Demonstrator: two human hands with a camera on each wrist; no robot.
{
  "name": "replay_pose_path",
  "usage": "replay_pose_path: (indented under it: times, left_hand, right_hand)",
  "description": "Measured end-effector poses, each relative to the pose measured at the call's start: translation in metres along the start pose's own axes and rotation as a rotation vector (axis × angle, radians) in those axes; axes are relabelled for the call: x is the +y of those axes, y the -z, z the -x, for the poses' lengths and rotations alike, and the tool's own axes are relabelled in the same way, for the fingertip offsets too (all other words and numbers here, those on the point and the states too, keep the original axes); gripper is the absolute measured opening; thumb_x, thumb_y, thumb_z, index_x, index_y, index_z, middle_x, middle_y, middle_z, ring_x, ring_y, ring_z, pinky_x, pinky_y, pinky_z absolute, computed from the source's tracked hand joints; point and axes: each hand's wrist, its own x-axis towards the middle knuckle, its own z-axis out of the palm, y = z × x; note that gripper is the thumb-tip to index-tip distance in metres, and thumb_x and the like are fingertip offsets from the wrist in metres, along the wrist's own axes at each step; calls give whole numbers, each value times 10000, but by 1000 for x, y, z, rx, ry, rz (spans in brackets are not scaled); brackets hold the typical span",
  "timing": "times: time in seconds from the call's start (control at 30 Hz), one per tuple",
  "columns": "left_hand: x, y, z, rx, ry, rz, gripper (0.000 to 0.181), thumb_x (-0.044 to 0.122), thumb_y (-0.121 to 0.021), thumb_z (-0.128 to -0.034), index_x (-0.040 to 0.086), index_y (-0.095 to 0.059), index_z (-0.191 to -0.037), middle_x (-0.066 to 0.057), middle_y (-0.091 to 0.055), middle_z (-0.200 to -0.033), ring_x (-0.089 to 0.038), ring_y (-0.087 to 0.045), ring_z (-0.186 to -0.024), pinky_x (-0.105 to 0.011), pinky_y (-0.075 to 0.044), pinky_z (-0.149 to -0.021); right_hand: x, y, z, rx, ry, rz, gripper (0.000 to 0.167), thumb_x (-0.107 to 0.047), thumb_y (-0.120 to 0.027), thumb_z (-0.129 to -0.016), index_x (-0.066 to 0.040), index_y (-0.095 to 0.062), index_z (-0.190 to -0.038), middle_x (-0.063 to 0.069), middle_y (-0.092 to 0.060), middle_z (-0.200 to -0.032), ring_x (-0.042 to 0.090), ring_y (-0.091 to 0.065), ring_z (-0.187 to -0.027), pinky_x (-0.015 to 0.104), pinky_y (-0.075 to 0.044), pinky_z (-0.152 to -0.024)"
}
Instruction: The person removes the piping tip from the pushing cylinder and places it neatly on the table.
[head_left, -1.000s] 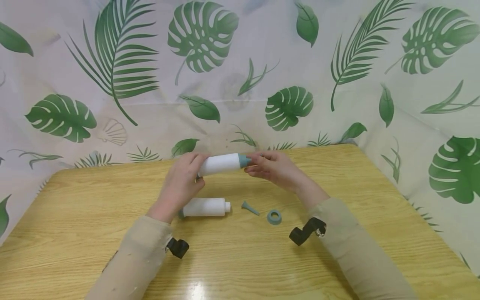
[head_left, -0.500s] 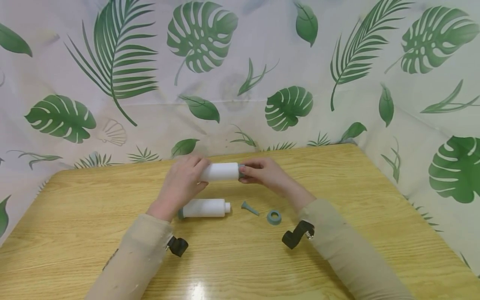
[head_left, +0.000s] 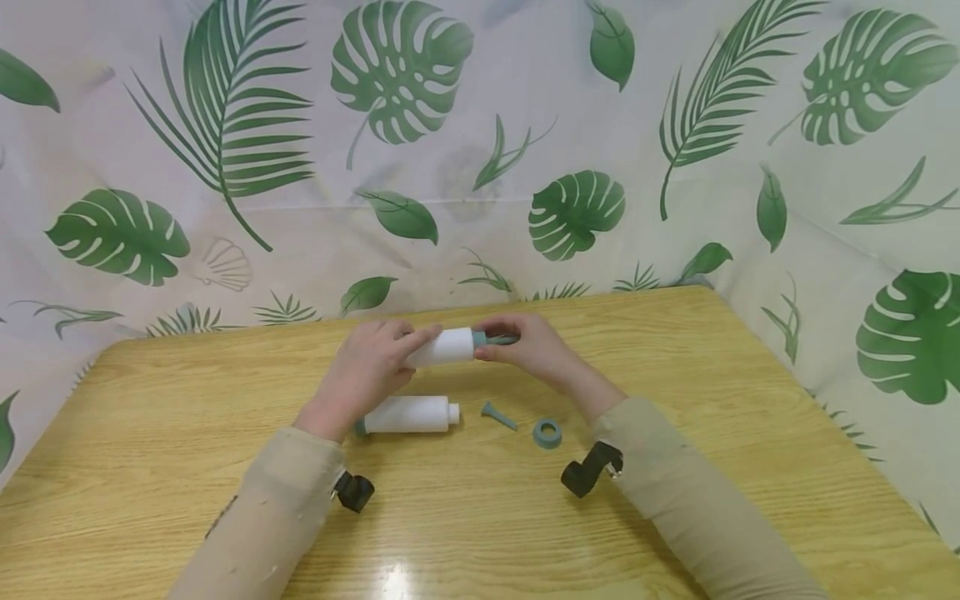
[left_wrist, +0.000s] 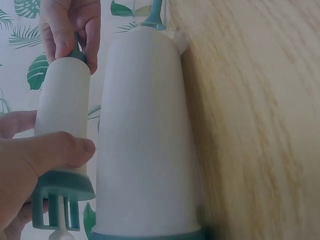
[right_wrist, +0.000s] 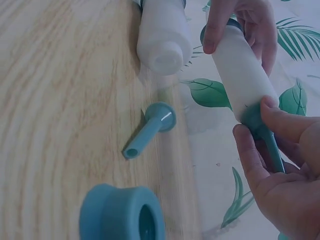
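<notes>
My left hand grips a white syringe-like tube, held just above the table. At its left end, in the left wrist view, are a teal end piece and a white rod. The fingers of my right hand pinch the teal collar at the other end, where a slim teal nozzle sticks out towards my palm. Below lies a second white tube with a bare white neck. To its right rest a loose teal nozzle and a teal ring cap.
The wooden table reaches back to a leaf-patterned cloth hanging behind it. More of that cloth runs along the right side. A black camera mount sits on each sleeve.
The held tube has come down slightly and levelled. My right hand has moved from the nozzle's tip onto the collar. My left index finger reaches further along the tube. The lying parts have stayed put.
</notes>
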Motion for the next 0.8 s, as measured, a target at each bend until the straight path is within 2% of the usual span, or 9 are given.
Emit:
replay_pose_path:
  times: [0.27, 0.43, 0.53, 0.6, 0.7, 0.8]
  left_hand:
    - [1, 4, 1, -48, 60, 56, 614, 40, -828, -707, 180, -616, -1266, -92, -635, -1044, -288, -613, -912, -426, -495, -823]
    - [1, 7, 0, -66, 103, 70, 609, 48, -828, -713, 179, -615, -1268, -93, -625, -1054, -295, -598, -947, -425, -487, -838]
    - [-1, 7, 1, -61, 104, 64, 605, 52, -831, -710, 182, -620, -1262, -90, -623, -1055, -295, -593, -955, -425, -482, -843]
    - [-1, 6, 2, -53, 94, 57, 603, 51, -832, -708, 181, -624, -1259, -90, -624, -1056, -296, -592, -959, -429, -481, -845]
    - [-3, 4, 4, -44, 82, 54, 603, 45, -834, -702, 184, -628, -1252, -87, -626, -1064, -295, -591, -966, -430, -482, -846]
    - [-4, 4, 5, -36, 74, 62, 602, 33, -832, -700, 182, -631, -1247, -82, -627, -1070, -292, -590, -975, -429, -480, -851]
  right_hand:
    - [4, -1, -1, -13, 12, -19, 433, -125, -764, -821, -43, -604, -1215, 132, -598, -1204, 284, -616, -1040, 379, -517, -857]
    - [5, -1, -2, -32, -17, -81, 503, -218, -698, -890, -25, -517, -1318, 171, -553, -1259, 360, -594, -1071, 416, -514, -869]
    - [5, 0, -3, -54, -50, -117, 466, -275, -596, -958, 28, -514, -1303, 224, -586, -1183, 372, -623, -1007, 440, -523, -846]
    - [7, 0, -4, -73, -67, -125, 436, -277, -554, -980, 61, -549, -1255, 243, -624, -1100, 332, -654, -933, 444, -529, -828]
    - [9, 0, -5, -96, -73, -129, 363, -221, -559, -980, 80, -593, -1182, 230, -652, -1027, 257, -669, -875, 439, -530, -828]
    - [10, 0, -4, -104, -54, -134, 328, -152, -607, -950, 73, -573, -1187, 202, -640, -1069, 251, -654, -924, 427, -520, -855]
